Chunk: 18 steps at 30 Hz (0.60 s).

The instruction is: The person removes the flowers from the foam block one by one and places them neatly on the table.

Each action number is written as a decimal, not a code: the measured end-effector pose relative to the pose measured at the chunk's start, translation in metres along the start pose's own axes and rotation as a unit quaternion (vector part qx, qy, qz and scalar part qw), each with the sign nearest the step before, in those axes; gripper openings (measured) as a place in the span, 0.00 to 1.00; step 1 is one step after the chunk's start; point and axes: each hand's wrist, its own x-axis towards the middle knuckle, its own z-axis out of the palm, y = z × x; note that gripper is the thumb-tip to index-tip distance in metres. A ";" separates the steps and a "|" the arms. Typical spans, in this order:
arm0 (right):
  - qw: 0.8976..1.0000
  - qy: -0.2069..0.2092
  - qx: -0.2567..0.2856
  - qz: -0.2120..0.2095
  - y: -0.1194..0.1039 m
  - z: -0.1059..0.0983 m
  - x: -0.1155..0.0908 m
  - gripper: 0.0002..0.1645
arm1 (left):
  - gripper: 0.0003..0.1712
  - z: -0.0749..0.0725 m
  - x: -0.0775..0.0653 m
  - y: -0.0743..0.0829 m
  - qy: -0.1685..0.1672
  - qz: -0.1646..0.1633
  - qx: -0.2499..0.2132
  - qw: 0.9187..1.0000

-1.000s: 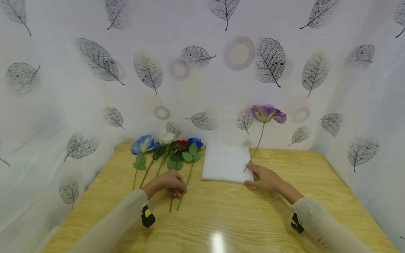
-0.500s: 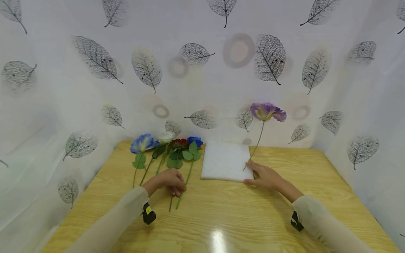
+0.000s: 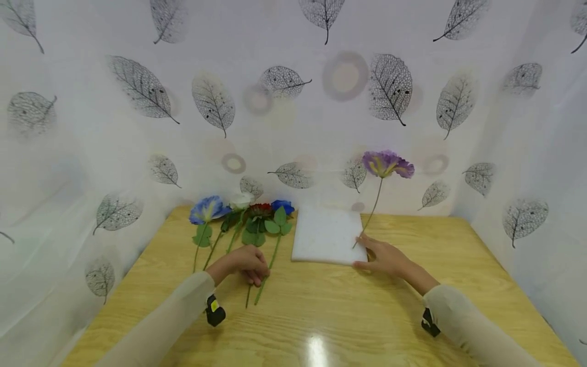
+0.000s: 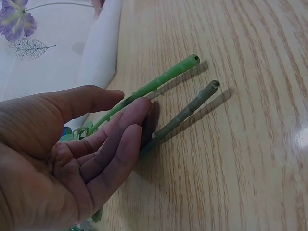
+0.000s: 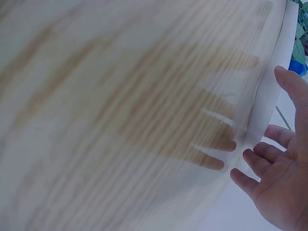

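Observation:
My left hand (image 3: 247,262) is over the lower stems of the artificial flowers. Its thumb and fingers pinch the green stem (image 4: 168,74) of the blue rose (image 3: 282,206). Beside it lies the darker stem (image 4: 187,111) of the red flower (image 3: 260,209), under the curled fingers. At the right edge of a white foam board (image 3: 325,239) rests my right hand (image 3: 387,259), thumb at the front corner, fingers spread. A purple flower (image 3: 386,164) stands on the board, leaning right. Its stem foot is by the index fingertip; whether that finger touches it is unclear.
A light blue flower (image 3: 207,210) and a white flower (image 3: 241,200) lie left of the red one, stems toward the front. All are on a wooden table (image 3: 293,311). A white leaf-printed curtain (image 3: 293,132) encloses the back and sides.
Both hands stay in place, and the purple flower keeps its lean. Only a slight shift of the head view shows.

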 end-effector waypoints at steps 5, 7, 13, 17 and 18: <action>1.000 -0.004 0.008 0.005 0.001 0.003 -0.001 0.53 | 0.06 0.000 0.001 -0.001 -0.001 -0.002 -0.002 1.000; 1.000 -0.003 0.011 0.006 0.000 0.003 -0.002 0.53 | 0.06 0.000 0.001 0.000 -0.001 0.001 0.000 1.000; 1.000 -0.002 0.009 0.008 -0.001 0.002 -0.002 0.53 | 0.07 -0.004 0.003 0.003 -0.002 0.002 0.002 1.000; 1.000 -0.004 0.009 0.010 0.000 0.001 -0.001 0.54 | 0.08 -0.007 0.004 0.010 0.006 0.005 0.004 1.000; 1.000 -0.004 0.010 0.009 0.000 0.001 -0.001 0.54 | 0.08 -0.008 0.005 0.011 0.008 0.008 0.005 1.000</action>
